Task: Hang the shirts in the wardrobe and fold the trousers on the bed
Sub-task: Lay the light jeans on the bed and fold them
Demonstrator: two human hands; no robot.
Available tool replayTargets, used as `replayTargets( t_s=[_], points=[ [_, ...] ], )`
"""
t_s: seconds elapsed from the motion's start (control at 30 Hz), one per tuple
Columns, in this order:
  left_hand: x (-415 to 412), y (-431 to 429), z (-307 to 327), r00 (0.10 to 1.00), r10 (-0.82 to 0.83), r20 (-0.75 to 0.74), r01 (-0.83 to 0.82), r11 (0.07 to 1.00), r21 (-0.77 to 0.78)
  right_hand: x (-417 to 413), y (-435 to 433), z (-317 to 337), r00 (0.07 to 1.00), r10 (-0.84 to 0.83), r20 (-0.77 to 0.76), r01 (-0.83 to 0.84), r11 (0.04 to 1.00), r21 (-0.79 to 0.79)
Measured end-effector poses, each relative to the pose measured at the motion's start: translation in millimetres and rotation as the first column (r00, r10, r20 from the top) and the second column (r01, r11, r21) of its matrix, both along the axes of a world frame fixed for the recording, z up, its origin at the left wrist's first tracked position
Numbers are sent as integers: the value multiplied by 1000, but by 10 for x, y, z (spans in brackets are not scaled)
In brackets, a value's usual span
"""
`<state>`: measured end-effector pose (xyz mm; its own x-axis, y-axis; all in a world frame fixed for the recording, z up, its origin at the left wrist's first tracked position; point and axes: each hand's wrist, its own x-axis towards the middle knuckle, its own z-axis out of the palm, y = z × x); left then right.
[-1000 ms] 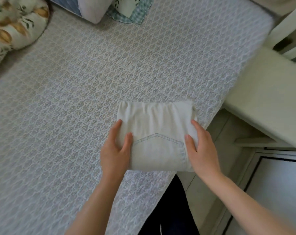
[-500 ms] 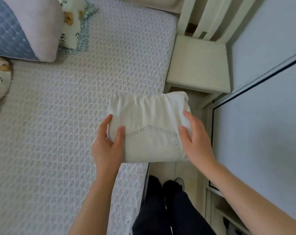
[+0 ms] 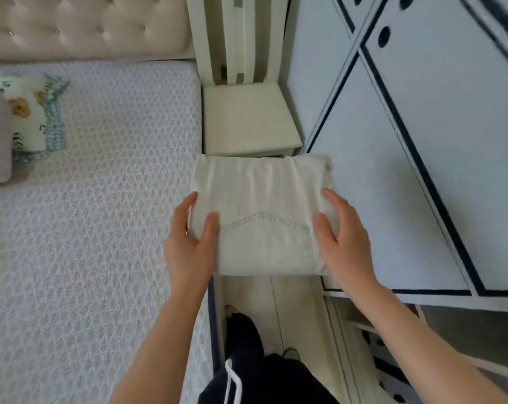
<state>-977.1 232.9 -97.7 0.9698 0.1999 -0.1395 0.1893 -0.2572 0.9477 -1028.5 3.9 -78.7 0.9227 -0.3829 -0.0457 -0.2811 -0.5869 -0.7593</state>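
A pair of pale cream trousers (image 3: 261, 211), folded into a compact rectangle with a stitched back pocket facing up, is held in the air past the right edge of the bed (image 3: 101, 228). My left hand (image 3: 193, 240) grips its left side, thumb on top and fingers underneath. My right hand (image 3: 338, 237) grips its right side the same way. The bundle hangs over the floor gap between the bed and the pale blue wardrobe door (image 3: 421, 158). No shirts are in view.
A cream chair (image 3: 247, 118) stands just beyond the trousers, between bed and wardrobe. Pillows (image 3: 28, 118) lie at the bed's left end below a tufted headboard (image 3: 86, 27). My dark-trousered legs (image 3: 255, 368) stand in the narrow floor strip.
Both hands have lifted the folded trousers off the bed and carried them rightward, past the mattress edge toward the wardrobe. My view has swung right with them.
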Motion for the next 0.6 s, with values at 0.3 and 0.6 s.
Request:
replayTargets(
  t_s=[0.3,0.6],
  points=[
    [-870,-682,223,999,-31,32,33,999,-40,-1070,-589,241,987,-134,88,137,990,-25],
    [-1728,-913,432,985,-160,71,164,985,-60,-2182,-691,431,953,-272,134,275,961,-9]
  ],
)
